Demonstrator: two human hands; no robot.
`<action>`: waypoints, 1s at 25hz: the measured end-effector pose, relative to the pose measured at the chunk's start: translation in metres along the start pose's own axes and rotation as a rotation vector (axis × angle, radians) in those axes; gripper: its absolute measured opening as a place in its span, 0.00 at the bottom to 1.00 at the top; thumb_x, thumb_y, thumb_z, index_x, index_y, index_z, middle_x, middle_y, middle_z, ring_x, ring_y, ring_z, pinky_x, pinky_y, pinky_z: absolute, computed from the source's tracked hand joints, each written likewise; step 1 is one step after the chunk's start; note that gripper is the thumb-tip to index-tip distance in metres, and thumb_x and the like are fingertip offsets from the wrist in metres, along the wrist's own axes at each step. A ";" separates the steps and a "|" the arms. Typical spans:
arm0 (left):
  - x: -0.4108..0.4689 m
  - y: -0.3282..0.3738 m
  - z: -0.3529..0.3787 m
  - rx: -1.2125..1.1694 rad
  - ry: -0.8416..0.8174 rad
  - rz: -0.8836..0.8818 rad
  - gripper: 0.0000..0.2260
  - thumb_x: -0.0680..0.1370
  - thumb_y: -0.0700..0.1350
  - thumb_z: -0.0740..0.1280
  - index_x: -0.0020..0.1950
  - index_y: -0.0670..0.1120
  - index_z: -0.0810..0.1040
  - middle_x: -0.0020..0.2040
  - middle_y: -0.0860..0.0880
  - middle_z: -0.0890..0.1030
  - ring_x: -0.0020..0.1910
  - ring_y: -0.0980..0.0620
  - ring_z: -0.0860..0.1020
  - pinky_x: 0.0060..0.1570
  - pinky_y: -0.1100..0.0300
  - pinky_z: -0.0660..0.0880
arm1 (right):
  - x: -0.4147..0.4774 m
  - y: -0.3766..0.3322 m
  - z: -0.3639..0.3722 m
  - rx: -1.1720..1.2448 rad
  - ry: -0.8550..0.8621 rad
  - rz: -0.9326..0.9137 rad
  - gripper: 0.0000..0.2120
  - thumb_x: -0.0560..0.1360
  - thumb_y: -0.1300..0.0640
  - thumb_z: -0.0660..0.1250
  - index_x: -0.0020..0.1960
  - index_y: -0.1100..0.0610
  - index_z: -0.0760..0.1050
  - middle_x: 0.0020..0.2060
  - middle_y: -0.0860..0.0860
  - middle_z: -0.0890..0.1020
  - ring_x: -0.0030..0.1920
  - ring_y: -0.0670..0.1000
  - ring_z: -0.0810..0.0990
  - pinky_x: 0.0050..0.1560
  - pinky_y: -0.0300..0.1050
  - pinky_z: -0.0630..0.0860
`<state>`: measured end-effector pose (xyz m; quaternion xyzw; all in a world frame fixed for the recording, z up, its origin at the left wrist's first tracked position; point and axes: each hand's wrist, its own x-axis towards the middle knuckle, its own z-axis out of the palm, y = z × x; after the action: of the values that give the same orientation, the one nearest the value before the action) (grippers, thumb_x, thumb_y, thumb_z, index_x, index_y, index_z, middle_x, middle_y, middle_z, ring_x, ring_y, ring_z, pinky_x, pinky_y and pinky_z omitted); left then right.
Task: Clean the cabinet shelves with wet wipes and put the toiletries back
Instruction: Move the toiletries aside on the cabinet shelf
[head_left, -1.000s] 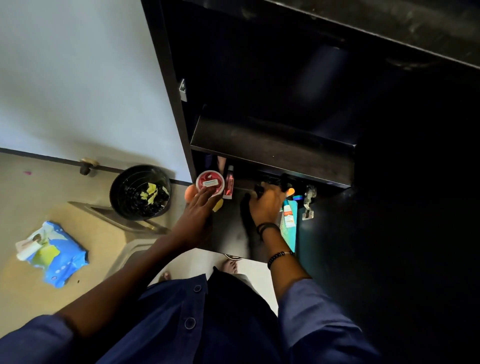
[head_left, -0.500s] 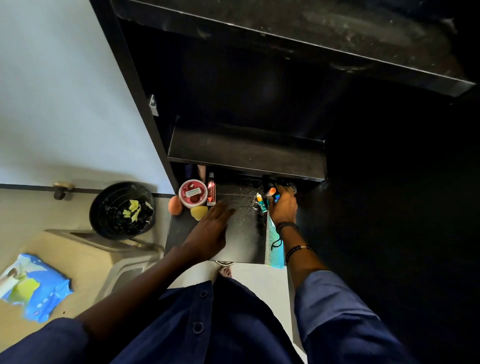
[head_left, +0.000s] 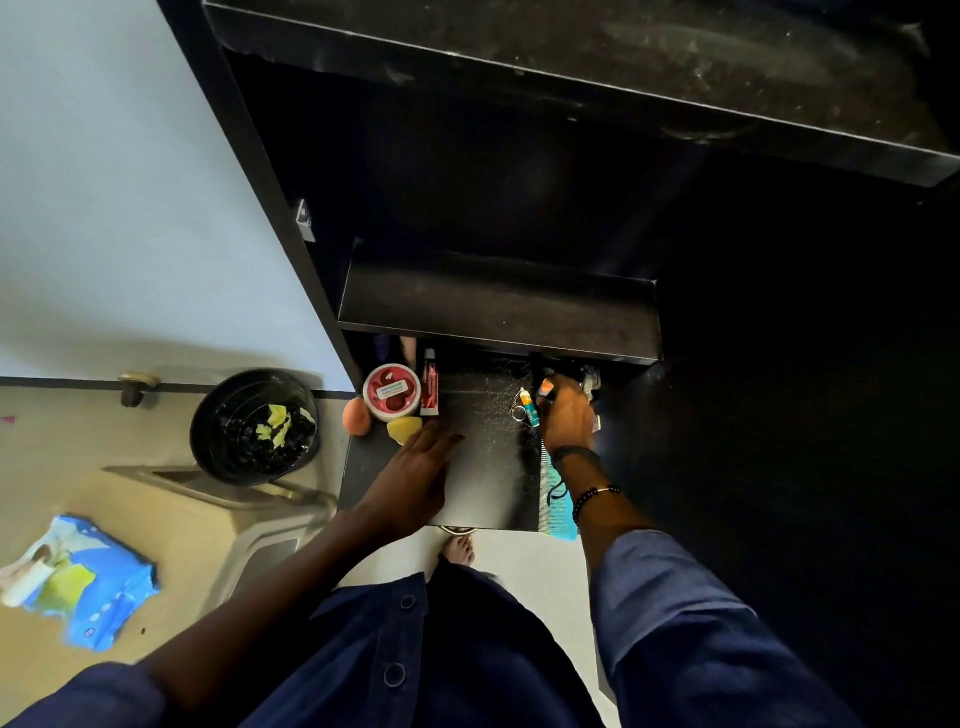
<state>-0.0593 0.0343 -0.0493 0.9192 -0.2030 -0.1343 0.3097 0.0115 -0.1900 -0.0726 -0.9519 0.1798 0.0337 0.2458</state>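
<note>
I look down into a black cabinet. On its lowest shelf (head_left: 483, 467) stand a red-lidded jar (head_left: 391, 391), a red tube (head_left: 429, 384), an orange sponge (head_left: 356, 415) and a yellow sponge (head_left: 404, 429) at the left. My left hand (head_left: 415, 478) lies flat on the shelf, fingers apart, holding nothing. My right hand (head_left: 566, 415) is at the shelf's right, fingers closed on a small orange-topped item (head_left: 545, 387). A small teal bottle with a key ring (head_left: 527, 410) lies beside it. A teal comb (head_left: 553, 499) runs along the shelf's right edge under my wrist.
An upper shelf (head_left: 498, 312) overhangs the back of the lowest one. A black bin (head_left: 254, 426) with yellow scraps sits on the floor to the left. A blue wet-wipe pack (head_left: 88, 587) lies further left. My bare foot (head_left: 460, 551) shows below the shelf.
My left hand left the red-lidded jar and settled flat on the shelf. My right hand shifted right and toward the back among the small items. The view tilted up slightly.
</note>
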 end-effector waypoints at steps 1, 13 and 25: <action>-0.001 0.000 0.001 0.002 -0.009 0.002 0.21 0.78 0.37 0.60 0.72 0.42 0.67 0.71 0.42 0.67 0.73 0.44 0.62 0.72 0.58 0.57 | 0.001 -0.002 -0.001 -0.001 0.003 -0.001 0.07 0.75 0.64 0.62 0.51 0.61 0.77 0.49 0.61 0.81 0.50 0.62 0.79 0.47 0.47 0.73; -0.007 -0.003 -0.009 -0.029 0.010 0.003 0.20 0.79 0.40 0.61 0.71 0.43 0.68 0.71 0.44 0.69 0.71 0.47 0.65 0.67 0.62 0.60 | -0.005 -0.012 -0.007 0.159 0.122 0.037 0.09 0.77 0.60 0.65 0.55 0.60 0.77 0.43 0.60 0.83 0.45 0.60 0.81 0.46 0.53 0.79; -0.022 -0.006 -0.031 -0.173 0.215 -0.147 0.21 0.75 0.47 0.70 0.66 0.45 0.73 0.60 0.46 0.78 0.50 0.47 0.79 0.48 0.54 0.76 | -0.086 -0.080 -0.020 0.638 -0.369 -0.106 0.13 0.69 0.63 0.74 0.52 0.58 0.76 0.37 0.50 0.84 0.35 0.40 0.81 0.41 0.31 0.78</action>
<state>-0.0655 0.0649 -0.0262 0.9105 -0.0887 -0.0742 0.3970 -0.0403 -0.1067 -0.0057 -0.8134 0.0845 0.1344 0.5597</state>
